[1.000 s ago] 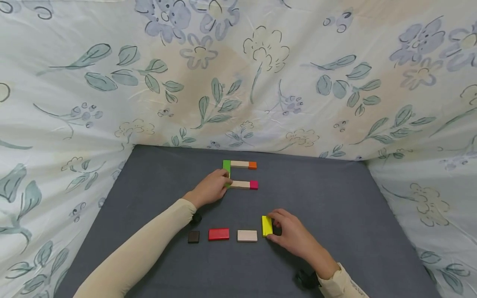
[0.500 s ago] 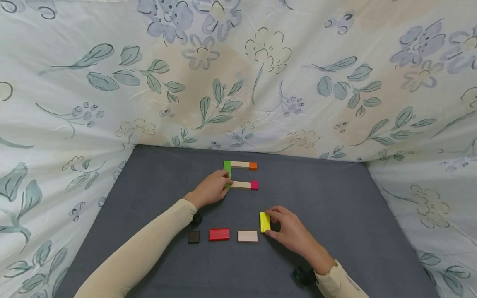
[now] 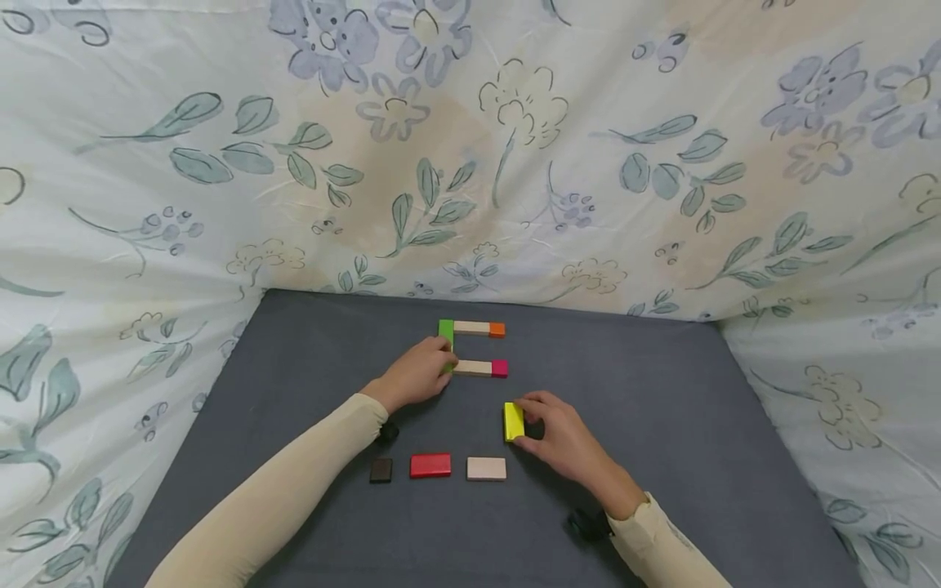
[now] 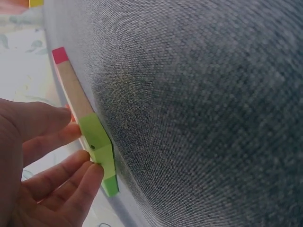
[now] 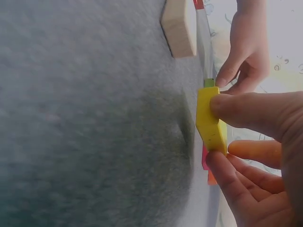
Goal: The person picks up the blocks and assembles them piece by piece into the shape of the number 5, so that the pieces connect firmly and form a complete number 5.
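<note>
My left hand (image 3: 413, 372) holds the green block (image 3: 445, 327) at the left end of a bracket-shaped row of blocks; its fingertips lie along the block's side in the left wrist view. Two pale wooden strips (image 3: 471, 327) run right from the green, one tipped by an orange block (image 3: 497, 330), the nearer one by a pink block (image 3: 499, 368). Between thumb and fingertips, my right hand (image 3: 564, 437) pinches a yellow block (image 5: 208, 113) on its long sides. That block is below and right of the pink one in the head view.
Nearer the person, a dark brown block (image 3: 381, 470), a red block (image 3: 430, 465) and a pale wooden block (image 3: 486, 469) lie in a row on the grey cloth (image 3: 647, 384). Flowered fabric (image 3: 441, 163) hangs behind and on both sides.
My right hand has carried the yellow block up and slightly left in the head view, away from the right end of the near row. My left hand stays at the green block.
</note>
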Available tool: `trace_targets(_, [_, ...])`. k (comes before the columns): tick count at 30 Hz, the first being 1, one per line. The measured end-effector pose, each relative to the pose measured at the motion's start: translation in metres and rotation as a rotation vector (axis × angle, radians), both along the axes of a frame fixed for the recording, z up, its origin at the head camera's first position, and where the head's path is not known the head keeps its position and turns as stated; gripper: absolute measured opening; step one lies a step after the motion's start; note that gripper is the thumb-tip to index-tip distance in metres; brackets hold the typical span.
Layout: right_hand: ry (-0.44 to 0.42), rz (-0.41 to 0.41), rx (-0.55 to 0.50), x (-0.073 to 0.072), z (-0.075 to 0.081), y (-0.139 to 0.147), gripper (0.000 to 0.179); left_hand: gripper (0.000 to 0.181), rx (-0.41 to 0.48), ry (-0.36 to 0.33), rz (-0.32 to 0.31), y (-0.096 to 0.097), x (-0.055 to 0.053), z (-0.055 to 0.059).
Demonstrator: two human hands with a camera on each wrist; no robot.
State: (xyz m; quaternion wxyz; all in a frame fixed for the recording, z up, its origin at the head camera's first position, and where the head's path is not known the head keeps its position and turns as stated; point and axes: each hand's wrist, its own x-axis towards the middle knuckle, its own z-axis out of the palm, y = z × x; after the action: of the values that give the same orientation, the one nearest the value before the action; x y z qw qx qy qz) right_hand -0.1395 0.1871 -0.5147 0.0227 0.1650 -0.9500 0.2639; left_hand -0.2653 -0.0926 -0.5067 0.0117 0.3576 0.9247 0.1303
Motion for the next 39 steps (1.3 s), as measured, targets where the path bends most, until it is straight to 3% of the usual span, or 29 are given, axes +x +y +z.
trace_targets(14, [-0.028, 0.001, -0.037, -0.032, 0.002, -0.002, 0.056, 0.021, 0.014, 0.013, 0.004, 0.0, 0.003, 0.001])
trace_targets(28, [-0.066, -0.014, -0.04, -0.047, 0.002, -0.006, 0.056, 0.021, 0.017, 0.019, 0.002, -0.001, 0.003, -0.002])
trace_targets(39, [-0.025, 0.019, -0.05, -0.054, -0.006, -0.008, 0.053, 0.023, 0.014, 0.022, -0.007, -0.002, 0.003, -0.003])
